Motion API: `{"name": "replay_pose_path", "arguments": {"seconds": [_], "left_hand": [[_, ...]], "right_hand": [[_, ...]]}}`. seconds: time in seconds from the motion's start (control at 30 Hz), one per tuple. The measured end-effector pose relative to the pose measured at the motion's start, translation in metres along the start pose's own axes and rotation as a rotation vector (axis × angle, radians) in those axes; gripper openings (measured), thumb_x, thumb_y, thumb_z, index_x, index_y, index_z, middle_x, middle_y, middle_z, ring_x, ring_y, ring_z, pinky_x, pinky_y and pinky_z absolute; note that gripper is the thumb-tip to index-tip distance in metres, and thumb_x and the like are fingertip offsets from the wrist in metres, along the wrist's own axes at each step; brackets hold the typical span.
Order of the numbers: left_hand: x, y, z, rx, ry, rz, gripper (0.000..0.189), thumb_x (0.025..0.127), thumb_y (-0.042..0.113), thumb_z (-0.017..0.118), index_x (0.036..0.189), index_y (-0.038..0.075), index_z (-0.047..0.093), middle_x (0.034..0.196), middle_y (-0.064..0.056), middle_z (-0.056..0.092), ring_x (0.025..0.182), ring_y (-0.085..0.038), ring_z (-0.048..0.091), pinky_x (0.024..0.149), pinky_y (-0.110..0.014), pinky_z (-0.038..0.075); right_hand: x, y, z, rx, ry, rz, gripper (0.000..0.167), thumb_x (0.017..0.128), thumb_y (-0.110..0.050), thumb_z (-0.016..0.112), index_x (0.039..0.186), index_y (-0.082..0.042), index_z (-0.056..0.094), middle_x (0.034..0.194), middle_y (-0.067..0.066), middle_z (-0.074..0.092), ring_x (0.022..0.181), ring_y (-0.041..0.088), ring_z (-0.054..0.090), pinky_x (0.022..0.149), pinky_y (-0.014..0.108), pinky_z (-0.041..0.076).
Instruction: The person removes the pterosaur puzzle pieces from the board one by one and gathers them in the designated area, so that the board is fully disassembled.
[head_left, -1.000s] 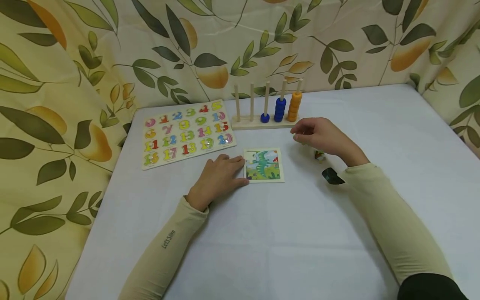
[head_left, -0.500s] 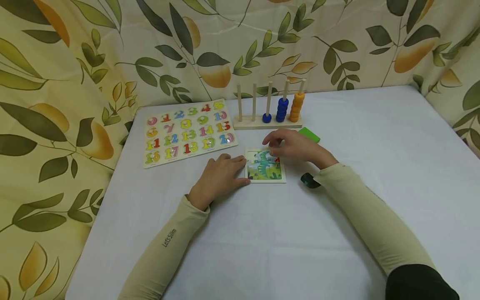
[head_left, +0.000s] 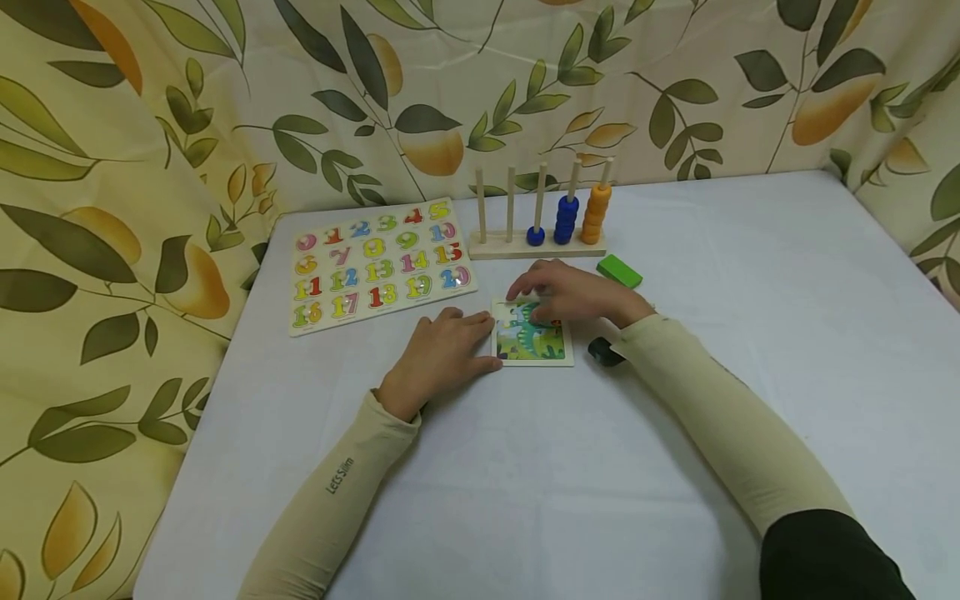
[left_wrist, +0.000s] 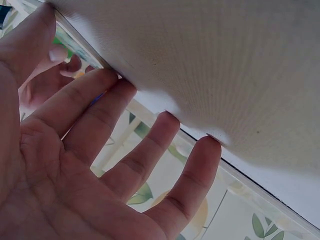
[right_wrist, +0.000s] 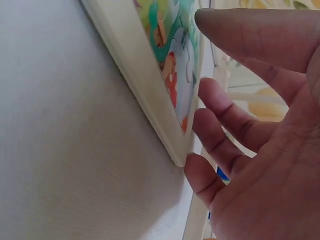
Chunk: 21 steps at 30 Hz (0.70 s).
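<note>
A small framed jigsaw puzzle (head_left: 531, 343) with a green dinosaur picture lies flat on the white-covered table. At its left edge rests my left hand (head_left: 442, 358), fingers spread, with thumb and forefinger touching the frame. In the left wrist view its other fingertips (left_wrist: 212, 145) press on the tablecloth. My right hand (head_left: 573, 293) reaches over the puzzle's far right part. The right wrist view has the thumb (right_wrist: 250, 37) above the picture and the other fingers loosely bent along the frame's far edge. Part of the picture is hidden under this hand.
Behind the puzzle stands a wooden peg counter (head_left: 536, 248) with blue and orange beads. A number board (head_left: 382, 267) lies at the back left. Beyond the right hand is a green block (head_left: 619, 271). A leaf-patterned curtain (head_left: 480, 92) borders the table's far side.
My right hand has moved left and slightly nearer, from right of the puzzle to over its far edge. The green block has come into view behind it. My left hand has stayed put.
</note>
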<state>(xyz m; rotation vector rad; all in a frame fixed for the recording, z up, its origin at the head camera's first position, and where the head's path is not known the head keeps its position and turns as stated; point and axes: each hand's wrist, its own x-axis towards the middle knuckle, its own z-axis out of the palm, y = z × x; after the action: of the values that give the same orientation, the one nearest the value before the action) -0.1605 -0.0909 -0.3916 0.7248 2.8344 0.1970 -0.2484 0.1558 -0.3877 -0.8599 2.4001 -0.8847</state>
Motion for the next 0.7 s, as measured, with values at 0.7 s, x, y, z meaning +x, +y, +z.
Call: {"name": "replay_pose_path", "arguments": {"seconds": [0.7], "left_hand": [[-0.0019,-0.0003,-0.0012,0.002,0.01,0.015,0.071,0.099,0.054,0.074,0.157,0.016,0.057,0.16,0.0,0.054,0.141,-0.033,0.051,0.101,-0.059,0.049]], "right_hand": [[0.0036,-0.0013,-0.0007,-0.084,-0.057,0.002,0.035,0.093,-0.005,0.078,0.126,-0.016,0.076,0.138,0.016,0.055,0.13,0.039,0.042,0.112,0.063,0.032]]}}
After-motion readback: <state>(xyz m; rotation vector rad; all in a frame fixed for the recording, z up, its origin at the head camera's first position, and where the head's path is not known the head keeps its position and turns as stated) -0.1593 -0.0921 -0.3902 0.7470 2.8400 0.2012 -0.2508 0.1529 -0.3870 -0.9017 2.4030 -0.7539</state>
